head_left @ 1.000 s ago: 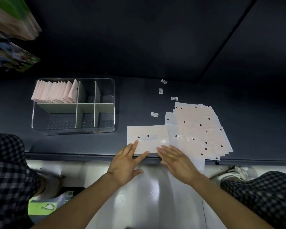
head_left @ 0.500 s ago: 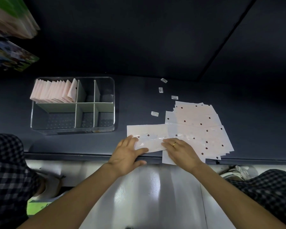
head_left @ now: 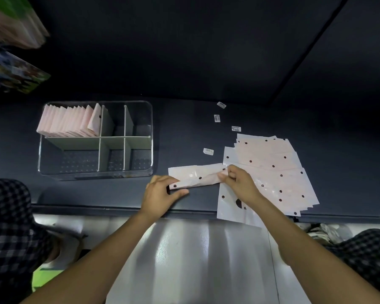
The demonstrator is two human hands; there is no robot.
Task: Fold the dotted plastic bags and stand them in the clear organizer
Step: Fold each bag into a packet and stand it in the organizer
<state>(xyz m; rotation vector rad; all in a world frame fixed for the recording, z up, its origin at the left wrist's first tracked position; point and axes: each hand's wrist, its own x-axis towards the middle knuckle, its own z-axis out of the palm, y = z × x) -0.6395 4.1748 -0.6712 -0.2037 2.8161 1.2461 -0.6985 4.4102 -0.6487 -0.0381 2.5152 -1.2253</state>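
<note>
**Dotted bag held in a long fold at the worktop's near edge**

At the near edge of the dark matte worktop [head_left: 184, 132], both hands hold one pale pink plastic bag with dark dots [head_left: 195, 177], folded into a long narrow strip lying left to right. The left hand [head_left: 160, 196] grips the strip's left end, thumb stretched along its near edge and fingers curled over the top. The right hand [head_left: 239, 183] pinches the strip's right end between thumb and bent fingers. Under and beyond the right hand lies a fanned pile of flat dotted pink bags [head_left: 272, 170], its lowest sheet overhanging the worktop's edge. Farther back, four small white barcode labels [head_left: 208, 151] are scattered on the worktop. To the left, well apart from the hands, stands the clear rectangular organizer with pale dividers [head_left: 138, 172]; its far-left compartment holds a row of folded pink bags [head_left: 68, 121] standing upright.
</note>
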